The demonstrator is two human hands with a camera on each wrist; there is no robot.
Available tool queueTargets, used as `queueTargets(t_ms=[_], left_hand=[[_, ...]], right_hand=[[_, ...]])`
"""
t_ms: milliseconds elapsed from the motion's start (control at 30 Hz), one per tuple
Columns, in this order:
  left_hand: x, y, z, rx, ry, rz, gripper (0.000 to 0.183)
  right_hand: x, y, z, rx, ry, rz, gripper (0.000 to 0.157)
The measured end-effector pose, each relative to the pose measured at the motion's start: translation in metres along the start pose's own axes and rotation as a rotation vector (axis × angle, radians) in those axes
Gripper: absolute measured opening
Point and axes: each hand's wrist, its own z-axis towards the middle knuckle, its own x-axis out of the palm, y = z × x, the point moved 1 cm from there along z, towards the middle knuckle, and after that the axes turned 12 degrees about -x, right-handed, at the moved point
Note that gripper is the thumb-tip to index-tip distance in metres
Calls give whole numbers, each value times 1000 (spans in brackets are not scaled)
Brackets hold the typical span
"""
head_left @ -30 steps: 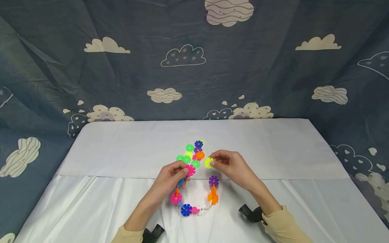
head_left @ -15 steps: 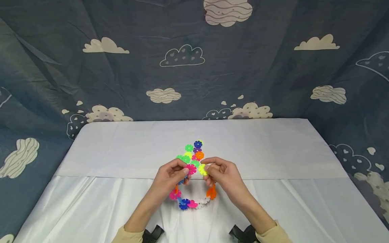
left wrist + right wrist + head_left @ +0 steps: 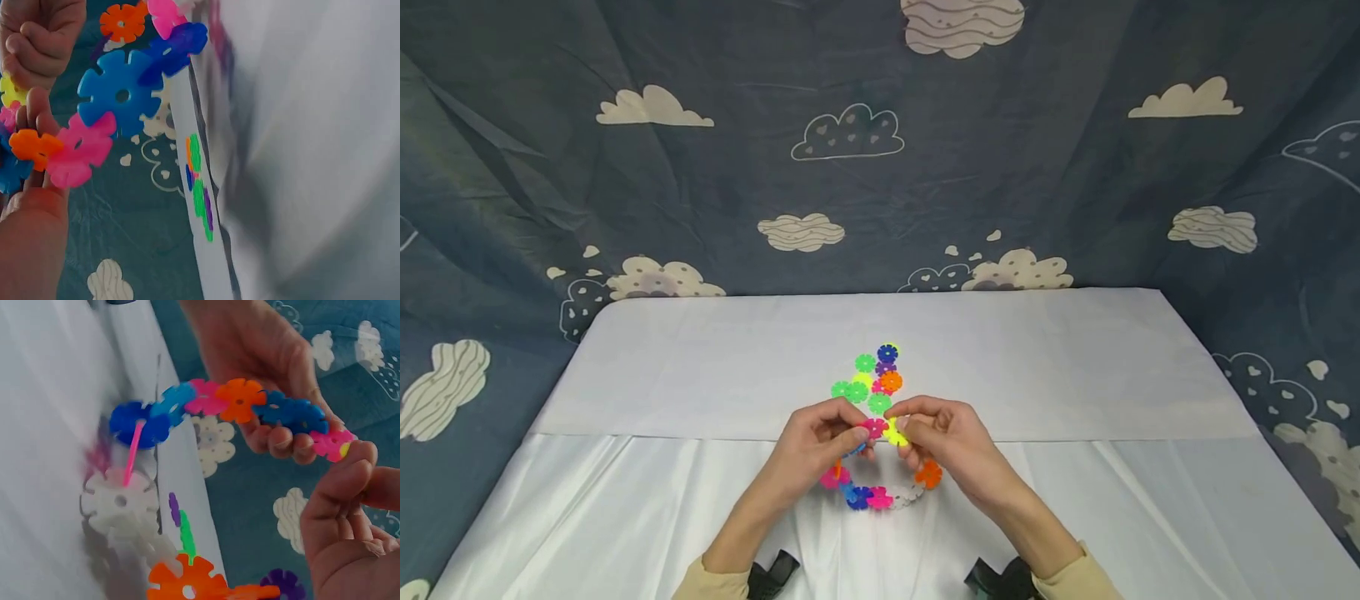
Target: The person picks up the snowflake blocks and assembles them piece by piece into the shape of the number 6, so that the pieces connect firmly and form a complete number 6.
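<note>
My left hand [image 3: 816, 442] pinches a pink notched, flower-shaped disc [image 3: 874, 428] at one end of a chain of interlocking plastic discs. Between the right hand's [image 3: 951, 437] thumb and index finger is a yellow disc [image 3: 895, 432], edge to edge with the pink one. The chain hangs below both hands in a curve. Past the pink end come blue discs [image 3: 290, 412], then an orange disc [image 3: 240, 400] and a dark blue disc [image 3: 139, 424]. White discs [image 3: 120, 500] follow, then an orange disc [image 3: 187, 581] and a purple disc [image 3: 284, 584]. Fingers mostly hide the yellow disc in the right wrist view.
Beyond the hands, several loose discs lie on the white-covered table [image 3: 1075, 367]: green [image 3: 865, 363], dark blue [image 3: 887, 353] and orange [image 3: 891, 381] among them. A dark cloth with clouds [image 3: 850, 75] hangs behind. Black straps [image 3: 1000, 577] show at the wrists.
The right hand has moved left and down with the yellow disc, bringing it up against the pink disc. My left hand has stayed nearly in place; the chain's curve has risen slightly.
</note>
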Motion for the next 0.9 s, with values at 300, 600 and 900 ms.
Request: queueTargets(t_ms=[300, 600, 900], left_hand=[[3, 1, 0, 27, 38, 34, 5], [7, 4, 1, -42, -88, 240, 10], [3, 7, 4, -113, -134, 145, 15]], right_hand=[[-4, -1, 1, 56, 67, -22, 26], [4, -8, 7, 9, -9, -43, 29], [-30, -12, 16, -53, -41, -267, 24]])
